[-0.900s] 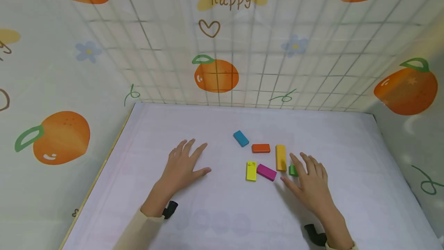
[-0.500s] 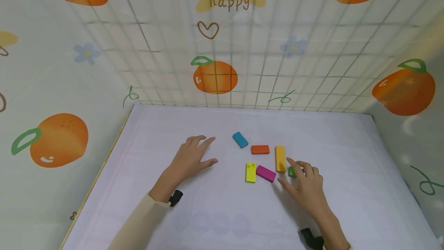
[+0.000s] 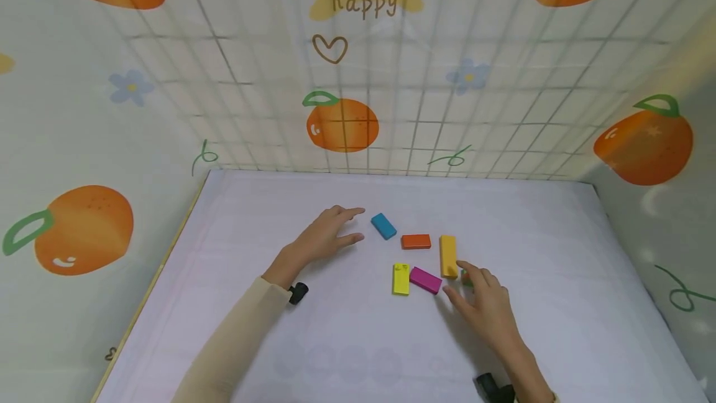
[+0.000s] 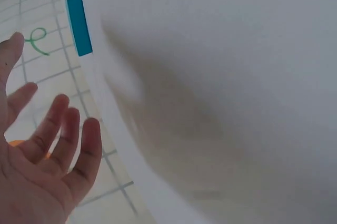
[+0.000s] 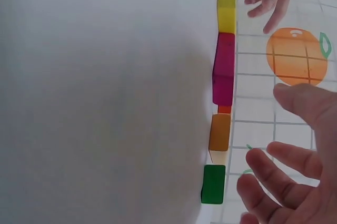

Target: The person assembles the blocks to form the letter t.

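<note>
My left hand point(image 3: 325, 235) reaches in from the left with thumb and forefinger spread, just left of a blue block point(image 3: 383, 226), holding nothing. In the left wrist view its fingers are relaxed and apart from the blue block point(image 4: 79, 26). My right hand point(image 3: 485, 306) hovers at the right end of the group, thumb and forefinger apart on the near side of an orange-yellow block point(image 3: 448, 256). A green block point(image 3: 467, 277) lies mostly hidden behind its fingers. The right wrist view shows that green block point(image 5: 213, 184) beside the loosely bent fingers, with nothing gripped.
A red-orange block point(image 3: 416, 242) lies between the blue and orange-yellow ones. Nearer me, a yellow block point(image 3: 400, 279) sits beside a magenta block point(image 3: 426, 280). A white table point(image 3: 347, 341) carries them all, with a printed curtain point(image 3: 257, 67) behind.
My left hand has moved right and away from me, toward the blue block. The right hand has shifted slightly left and bent its fingers more, covering more of the green block.
</note>
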Demonstrator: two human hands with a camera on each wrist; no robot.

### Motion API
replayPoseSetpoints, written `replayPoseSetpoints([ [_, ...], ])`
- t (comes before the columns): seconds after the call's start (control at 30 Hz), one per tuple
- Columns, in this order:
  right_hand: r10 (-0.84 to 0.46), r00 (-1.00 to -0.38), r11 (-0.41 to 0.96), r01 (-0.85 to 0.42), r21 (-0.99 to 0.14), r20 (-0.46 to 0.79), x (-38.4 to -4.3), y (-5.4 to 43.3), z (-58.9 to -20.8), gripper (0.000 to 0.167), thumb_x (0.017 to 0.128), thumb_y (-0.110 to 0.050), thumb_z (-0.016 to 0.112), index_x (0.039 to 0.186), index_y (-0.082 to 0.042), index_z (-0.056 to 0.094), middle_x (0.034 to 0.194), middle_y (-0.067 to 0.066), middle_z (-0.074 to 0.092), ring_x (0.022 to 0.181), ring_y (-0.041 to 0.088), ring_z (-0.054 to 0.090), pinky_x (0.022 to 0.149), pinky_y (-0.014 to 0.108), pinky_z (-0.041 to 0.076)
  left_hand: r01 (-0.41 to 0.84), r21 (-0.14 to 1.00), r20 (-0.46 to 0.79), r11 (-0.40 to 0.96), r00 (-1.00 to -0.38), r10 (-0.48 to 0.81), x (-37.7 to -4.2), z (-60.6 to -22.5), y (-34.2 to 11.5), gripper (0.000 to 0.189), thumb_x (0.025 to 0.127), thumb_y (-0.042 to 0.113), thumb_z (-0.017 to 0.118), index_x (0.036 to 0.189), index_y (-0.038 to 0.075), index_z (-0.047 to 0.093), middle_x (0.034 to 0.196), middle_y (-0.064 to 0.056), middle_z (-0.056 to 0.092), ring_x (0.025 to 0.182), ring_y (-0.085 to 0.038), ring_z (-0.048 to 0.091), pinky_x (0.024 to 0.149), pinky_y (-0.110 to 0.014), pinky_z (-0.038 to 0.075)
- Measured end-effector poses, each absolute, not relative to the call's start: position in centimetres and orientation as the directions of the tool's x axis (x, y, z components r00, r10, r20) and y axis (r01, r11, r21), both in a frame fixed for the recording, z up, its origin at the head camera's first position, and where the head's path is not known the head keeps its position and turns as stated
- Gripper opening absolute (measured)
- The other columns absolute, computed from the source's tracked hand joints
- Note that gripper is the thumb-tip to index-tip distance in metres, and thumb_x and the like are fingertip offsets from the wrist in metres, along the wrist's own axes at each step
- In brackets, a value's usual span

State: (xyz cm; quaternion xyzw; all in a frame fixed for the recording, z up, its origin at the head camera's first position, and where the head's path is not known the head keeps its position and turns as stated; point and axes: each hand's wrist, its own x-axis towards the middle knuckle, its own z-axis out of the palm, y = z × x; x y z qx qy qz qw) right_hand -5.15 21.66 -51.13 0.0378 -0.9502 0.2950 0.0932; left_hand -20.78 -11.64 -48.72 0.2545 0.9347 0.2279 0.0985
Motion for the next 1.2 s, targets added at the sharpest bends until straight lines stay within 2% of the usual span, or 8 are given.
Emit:
replayPoseSetpoints([
  [0.17, -0.007, -0.986, 0.782, -0.108, -0.614, 0.164, -5.3, 21.3, -51.3, 0.057, 0.087, -0.025, 0.08, 0.135, -0.005, 0.056, 0.1, 0.007, 0.061, 0.087, 0.023, 0.054, 0.074, 0.04, 0.047, 0.426, 0.55, -0.118, 0.718, -0.812, 0.572, -22.7, -49.2, -10.8, 0.064, 0.096, 0.044, 0.067, 0.153, 0.028, 0.042, 0.129, -0.006, 0.055, 0.116, -0.019, 0.051, 0.097, -0.039, 0.046],
  [0.33, 0.016, -0.996, 0.749, -0.047, -0.661, 0.088, -5.5, 20.8, -51.4, 0.055, 0.086, -0.022, 0.081, 0.133, -0.005, 0.057, 0.104, 0.008, 0.062, 0.089, 0.021, 0.057, 0.074, 0.036, 0.052, 0.394, 0.581, -0.168, 0.712, -0.797, 0.58, -24.3, -49.5, -9.9, 0.062, 0.096, 0.038, 0.068, 0.152, 0.029, 0.043, 0.125, -0.003, 0.055, 0.11, -0.016, 0.051, 0.094, -0.035, 0.046],
  [0.57, 0.044, -0.999, 0.718, 0.033, -0.695, -0.002, -5.6, 20.4, -51.4, 0.05, 0.086, -0.021, 0.081, 0.13, -0.006, 0.059, 0.098, 0.005, 0.066, 0.078, 0.018, 0.058, 0.062, 0.027, 0.051, 0.389, 0.627, -0.18, 0.675, -0.771, 0.611, -25.7, -50.2, -8.7, 0.059, 0.096, 0.032, 0.069, 0.15, 0.024, 0.047, 0.118, -0.002, 0.057, 0.103, -0.017, 0.052, 0.091, -0.032, 0.047],
  [0.7, 0.044, -0.998, 0.699, 0.067, -0.712, -0.05, -5.7, 20.1, -51.7, 0.048, 0.086, -0.019, 0.08, 0.127, -0.008, 0.059, 0.095, 0.004, 0.065, 0.073, 0.016, 0.057, 0.06, 0.025, 0.05, 0.4, 0.619, -0.199, 0.677, -0.753, 0.627, -26.1, -50.4, -8.4, 0.058, 0.096, 0.029, 0.07, 0.149, 0.024, 0.048, 0.113, -0.002, 0.057, 0.097, -0.018, 0.052, 0.086, -0.031, 0.047],
  [0.87, 0.049, -0.996, 0.701, 0.09, -0.708, -0.078, -5.7, 19.7, -52.0, 0.044, 0.087, -0.02, 0.08, 0.125, -0.01, 0.06, 0.093, 0.002, 0.064, 0.073, 0.017, 0.056, 0.061, 0.026, 0.05, 0.395, 0.607, -0.231, 0.689, -0.742, 0.629, -26.7, -50.8, -8.4, 0.056, 0.096, 0.028, 0.07, 0.149, 0.027, 0.05, 0.108, 0.0, 0.055, 0.095, -0.018, 0.051, 0.082, -0.029, 0.047],
  [1.2, 0.049, -0.997, 0.768, 0.081, -0.635, -0.067, -6.0, 19.2, -52.3, 0.045, 0.086, -0.023, 0.082, 0.125, -0.012, 0.061, 0.096, 0.0, 0.06, 0.077, 0.017, 0.052, 0.064, 0.026, 0.047, 0.411, 0.574, -0.267, 0.708, -0.724, 0.636, -27.5, -50.7, -8.1, 0.05, 0.098, 0.026, 0.067, 0.146, 0.031, 0.052, 0.11, 0.001, 0.055, 0.1, -0.017, 0.051, 0.086, -0.031, 0.046],
])
